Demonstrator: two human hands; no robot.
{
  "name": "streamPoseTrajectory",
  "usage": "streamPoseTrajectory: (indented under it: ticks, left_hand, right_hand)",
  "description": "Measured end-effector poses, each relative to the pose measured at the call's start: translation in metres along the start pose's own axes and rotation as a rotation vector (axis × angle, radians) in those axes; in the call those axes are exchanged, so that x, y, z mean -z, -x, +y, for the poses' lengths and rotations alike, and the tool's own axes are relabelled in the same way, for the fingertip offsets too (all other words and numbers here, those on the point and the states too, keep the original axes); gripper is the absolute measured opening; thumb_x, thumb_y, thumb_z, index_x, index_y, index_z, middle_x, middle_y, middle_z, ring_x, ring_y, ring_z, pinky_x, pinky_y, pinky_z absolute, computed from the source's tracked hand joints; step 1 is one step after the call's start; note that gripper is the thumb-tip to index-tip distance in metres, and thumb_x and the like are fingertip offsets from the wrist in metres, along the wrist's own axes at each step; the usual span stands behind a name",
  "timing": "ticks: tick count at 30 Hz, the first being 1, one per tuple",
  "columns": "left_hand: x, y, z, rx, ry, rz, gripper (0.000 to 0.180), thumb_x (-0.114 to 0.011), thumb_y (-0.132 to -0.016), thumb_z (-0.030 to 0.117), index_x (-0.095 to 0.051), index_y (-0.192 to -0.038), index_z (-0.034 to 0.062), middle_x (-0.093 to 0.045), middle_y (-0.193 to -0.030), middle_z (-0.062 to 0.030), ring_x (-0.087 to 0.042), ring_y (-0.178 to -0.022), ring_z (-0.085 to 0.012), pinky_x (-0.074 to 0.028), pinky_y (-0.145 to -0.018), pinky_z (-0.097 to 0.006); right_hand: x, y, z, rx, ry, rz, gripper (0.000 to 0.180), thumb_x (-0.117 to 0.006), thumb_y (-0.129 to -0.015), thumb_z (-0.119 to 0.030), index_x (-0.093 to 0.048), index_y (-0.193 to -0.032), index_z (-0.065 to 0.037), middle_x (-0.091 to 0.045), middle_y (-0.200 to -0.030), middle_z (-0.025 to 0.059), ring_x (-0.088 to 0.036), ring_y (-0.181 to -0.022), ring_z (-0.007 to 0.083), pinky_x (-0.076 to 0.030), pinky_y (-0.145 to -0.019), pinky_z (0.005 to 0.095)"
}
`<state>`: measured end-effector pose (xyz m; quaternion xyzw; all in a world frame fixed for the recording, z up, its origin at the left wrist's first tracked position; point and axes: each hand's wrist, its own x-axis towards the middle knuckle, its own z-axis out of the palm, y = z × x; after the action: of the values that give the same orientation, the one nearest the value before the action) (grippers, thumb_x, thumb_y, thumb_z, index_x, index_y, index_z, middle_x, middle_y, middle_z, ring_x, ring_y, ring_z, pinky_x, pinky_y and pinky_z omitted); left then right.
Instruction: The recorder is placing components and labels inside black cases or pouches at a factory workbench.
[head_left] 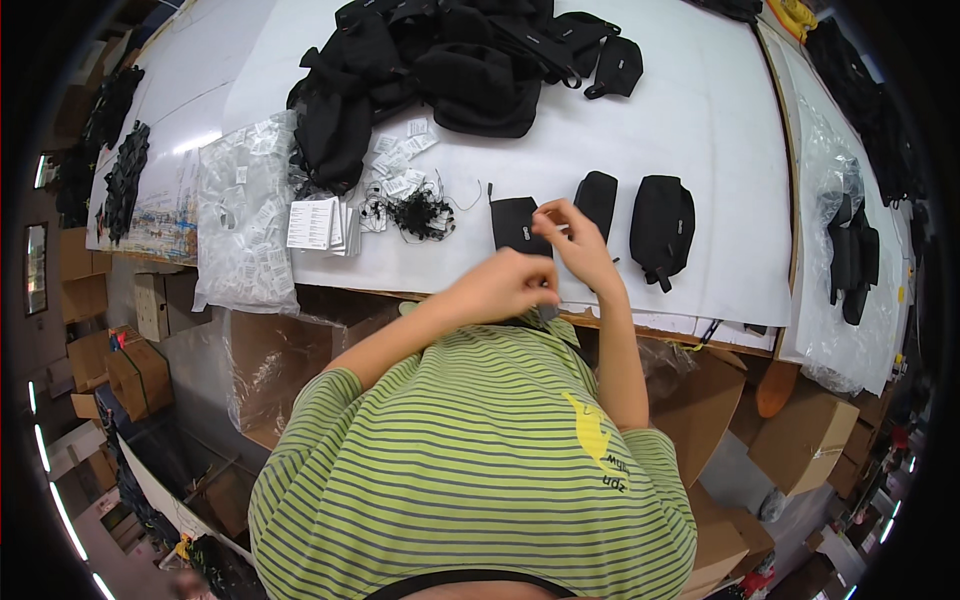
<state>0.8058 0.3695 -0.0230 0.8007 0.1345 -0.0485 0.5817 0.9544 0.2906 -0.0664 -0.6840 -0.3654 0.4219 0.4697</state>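
Black pouch point(513, 222) beside right hand point(578, 238), beyond left hand point(518, 283), both curled, cannot tell what either holds

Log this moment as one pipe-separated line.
left hand: curled, contents unclear | right hand: near flat black pouch, contact unclear | nearby: black string tangle, white card stack

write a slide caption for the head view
Left hand and right hand close together near black pouches on a white table, heaped black bags beyond.
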Motion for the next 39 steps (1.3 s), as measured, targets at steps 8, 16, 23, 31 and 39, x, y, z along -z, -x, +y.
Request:
streamPoseTrajectory:
  ticks: [8, 16, 23, 31, 39]
  left_hand:
    - [-0.024, 0.005, 0.008, -0.128, -0.163, -0.148, 0.014, -0.064, -0.081, 0.019, -0.058, -0.085, 0.0072, -0.059, -0.071, -0.0063, -0.058, -0.068, -0.0230, -0.045, -0.061, -0.034]
    - [0.007, 0.003, -0.054, -0.118, -0.360, 0.280, 0.023, -0.063, -0.081, 0.013, -0.056, -0.102, 0.0065, -0.056, -0.103, -0.0071, -0.051, -0.100, -0.0254, -0.042, -0.082, -0.036]
    - [-0.001, 0.009, -0.036, -0.479, -0.703, 0.424, 0.034, -0.069, -0.071, 0.013, -0.058, -0.103, 0.0137, -0.052, -0.113, -0.0024, -0.045, -0.107, -0.0227, -0.033, -0.089, -0.037]
    - [0.017, 0.015, -0.017, -0.650, -0.781, 0.479, 0.021, -0.069, -0.068, 0.009, -0.058, -0.085, 0.0100, -0.059, -0.099, -0.0006, -0.053, -0.098, -0.0191, -0.036, -0.088, -0.034]
    - [0.025, 0.018, -0.006, -0.648, -0.761, 0.407, 0.021, -0.068, -0.065, 0.007, -0.058, -0.084, 0.0046, -0.060, -0.083, -0.0044, -0.058, -0.083, -0.0200, -0.043, -0.082, -0.035]
  right_hand:
    - [-0.024, 0.009, 0.054, -0.190, 0.545, -0.079, 0.065, -0.068, -0.067, -0.034, -0.051, -0.123, -0.006, -0.050, -0.127, 0.0174, -0.051, -0.113, 0.0333, -0.042, -0.094, 0.0374]
    - [-0.005, 0.029, 0.053, -0.100, 0.294, 0.254, 0.016, -0.060, -0.081, -0.011, -0.057, -0.091, 0.001, -0.064, -0.078, 0.0171, -0.065, -0.076, 0.0307, -0.050, -0.068, 0.0346]
    - [0.005, 0.062, -0.021, 0.073, 0.200, 0.152, 0.011, -0.059, -0.084, -0.006, -0.053, -0.087, 0.002, -0.061, -0.071, 0.0135, -0.061, -0.066, 0.0211, -0.045, -0.060, 0.0282]
    - [0.006, 0.077, -0.053, 0.200, 0.190, 0.290, 0.009, -0.058, -0.083, -0.007, -0.055, -0.085, 0.001, -0.062, -0.073, 0.0126, -0.065, -0.067, 0.0240, -0.049, -0.059, 0.0284]
    - [0.004, 0.081, -0.065, 0.244, 0.243, 0.269, 0.008, -0.059, -0.083, -0.007, -0.058, -0.087, -0.001, -0.063, -0.072, 0.0116, -0.064, -0.064, 0.0219, -0.048, -0.057, 0.0267]
